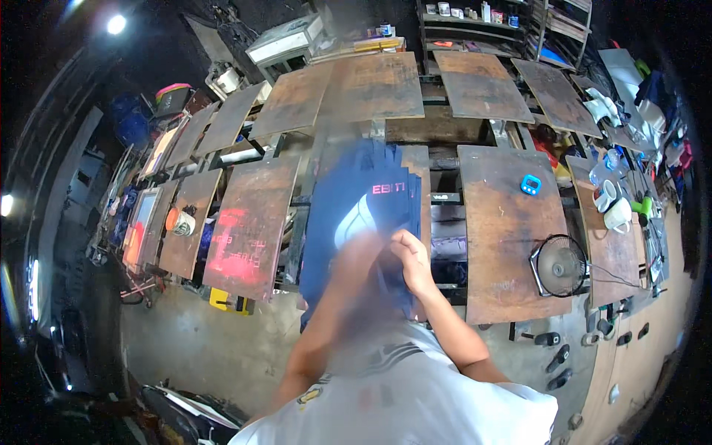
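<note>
A stack of navy blue printed cloth pieces point(326, 200) lies on a board straight ahead of me, its layers fanned out at the far and right edges. The top one carries a white leaf-like shape and small pink lettering. My left hand point(360, 256) is over the lower middle of the cloth; a blurred streak across the picture smears its fingers. Beside it, my right hand point(410, 259) is at the right edge of the cloth, thumb and fingers bent together. Whatever lies between those fingertips is hidden.
Wooden boards stand in two rows, one stained pink point(241, 245) to the left. On the right are a blue timer point(530, 185), a fan point(560, 267) and white mugs point(618, 216). A jar with an orange lid point(180, 221) sits left. Shelves point(475, 26) stand at the back.
</note>
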### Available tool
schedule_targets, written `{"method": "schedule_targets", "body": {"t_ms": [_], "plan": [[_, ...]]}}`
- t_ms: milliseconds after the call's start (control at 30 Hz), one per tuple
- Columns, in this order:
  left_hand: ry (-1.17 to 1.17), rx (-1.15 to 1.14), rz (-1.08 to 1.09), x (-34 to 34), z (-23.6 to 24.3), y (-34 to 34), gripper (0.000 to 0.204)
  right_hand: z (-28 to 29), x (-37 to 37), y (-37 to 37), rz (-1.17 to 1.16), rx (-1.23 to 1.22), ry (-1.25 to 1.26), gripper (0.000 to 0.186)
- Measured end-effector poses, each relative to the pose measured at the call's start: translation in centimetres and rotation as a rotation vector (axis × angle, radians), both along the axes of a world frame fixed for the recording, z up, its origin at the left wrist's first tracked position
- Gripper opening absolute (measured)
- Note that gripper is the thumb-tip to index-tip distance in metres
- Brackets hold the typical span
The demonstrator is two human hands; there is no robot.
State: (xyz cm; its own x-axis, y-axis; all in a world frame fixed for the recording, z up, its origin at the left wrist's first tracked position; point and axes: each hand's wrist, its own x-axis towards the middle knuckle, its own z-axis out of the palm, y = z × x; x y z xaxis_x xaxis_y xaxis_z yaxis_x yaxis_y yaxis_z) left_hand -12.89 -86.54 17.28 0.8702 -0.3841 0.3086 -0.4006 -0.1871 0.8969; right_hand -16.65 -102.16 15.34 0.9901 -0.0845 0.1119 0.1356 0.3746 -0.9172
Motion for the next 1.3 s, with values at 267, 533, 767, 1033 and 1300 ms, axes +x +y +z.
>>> {"method": "schedule_targets", "body": {"t_ms": [267,533,767,1033,1300], "plan": [[-0.426,0.171,0.285,1.5,3.7,-0.5,0.012,1.2,-1.6,1.9,-0.183,-0.522,-0.056,0.022],[-0.22,0.218,0.297,0.3,4.1,0.8,0.036,0.1,-0.2,4.2,-0.25,-0.414,-0.004,0.029],[0.041,0.101,0.199,0.1,2.8,5.9,0.018,2.2,0.9,6.9,-0.373,-0.361,0.05,0.017],[0.006,-0.049,0.117,0.5,1.7,8.7,0.028,0.7,-2.8,12.8,-0.447,-0.402,0.152,0.024],[0.104,-0.052,-0.041,3.0,-0.7,10.4,0.03,1.2,-1.8,13.8,-0.515,-0.385,0.141,0.023]]}}
